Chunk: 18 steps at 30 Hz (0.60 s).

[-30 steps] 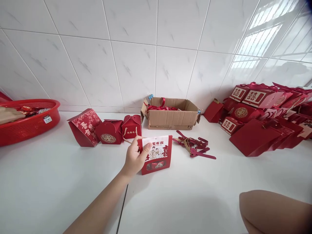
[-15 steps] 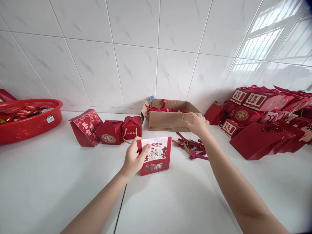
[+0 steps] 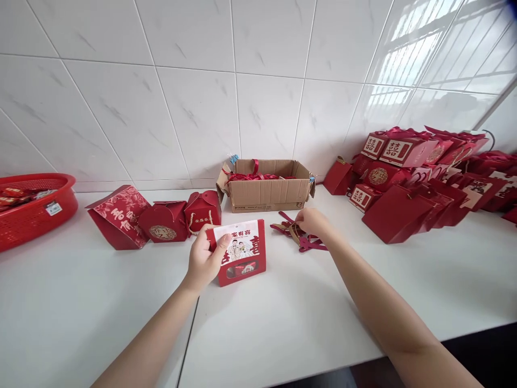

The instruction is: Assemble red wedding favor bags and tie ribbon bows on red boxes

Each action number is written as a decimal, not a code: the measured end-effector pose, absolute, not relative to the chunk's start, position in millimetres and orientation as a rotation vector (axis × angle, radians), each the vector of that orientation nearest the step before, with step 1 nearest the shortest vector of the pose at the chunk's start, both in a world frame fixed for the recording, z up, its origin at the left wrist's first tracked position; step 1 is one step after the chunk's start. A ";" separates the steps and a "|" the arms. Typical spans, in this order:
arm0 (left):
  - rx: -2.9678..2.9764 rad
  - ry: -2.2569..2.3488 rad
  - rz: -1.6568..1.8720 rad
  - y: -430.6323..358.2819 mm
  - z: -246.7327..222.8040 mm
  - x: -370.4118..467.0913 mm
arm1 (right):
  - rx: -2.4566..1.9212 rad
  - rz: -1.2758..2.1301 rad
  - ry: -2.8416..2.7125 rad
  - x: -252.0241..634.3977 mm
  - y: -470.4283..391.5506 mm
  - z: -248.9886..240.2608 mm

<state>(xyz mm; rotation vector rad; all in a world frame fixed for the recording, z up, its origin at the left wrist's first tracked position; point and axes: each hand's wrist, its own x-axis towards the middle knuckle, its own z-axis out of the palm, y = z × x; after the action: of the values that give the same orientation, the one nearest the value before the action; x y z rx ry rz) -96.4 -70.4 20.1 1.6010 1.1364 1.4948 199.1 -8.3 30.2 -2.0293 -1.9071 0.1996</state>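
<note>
My left hand (image 3: 205, 260) is closed around the left edge of a red gift box (image 3: 262, 253), thumb on its front. The box shows a white panel with a printed bride and groom, and a small window with red-wrapped items behind it. It stands upright, slightly tilted. To its right, my right hand (image 3: 314, 222) is down at a small pile of dark red and gold straps (image 3: 309, 244). Its fingers are pressed together on the straps; the fingertips are partly hidden.
A cardboard box (image 3: 269, 195) of red ribbons stands by the tiled wall. Three red boxes (image 3: 163, 223) sit left of it, and a red plastic basket (image 3: 40, 223) of wrapped sweets is farther left. Many red gift boxes (image 3: 398, 213) are stacked at the right.
My right hand has come down from beside the cardboard box to the strap pile, and its fingers have closed. My left hand still holds the gift box. The view has turned right.
</note>
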 end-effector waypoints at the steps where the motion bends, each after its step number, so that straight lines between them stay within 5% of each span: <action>1: 1.606 1.141 1.503 -70.2 20.5 -96.3 | -2.040 0.237 -1.922 195.4 -8.2 29.0; 18: 1.532 1.110 1.539 -69.6 21.3 -81.6 | -1.967 0.410 -2.013 184.2 14.1 1.9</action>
<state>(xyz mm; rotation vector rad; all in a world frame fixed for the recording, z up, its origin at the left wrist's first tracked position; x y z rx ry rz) -81.6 -69.6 21.3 1.5325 1.1101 1.5387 184.2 14.1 1.9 -1.9673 -2.0128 0.4095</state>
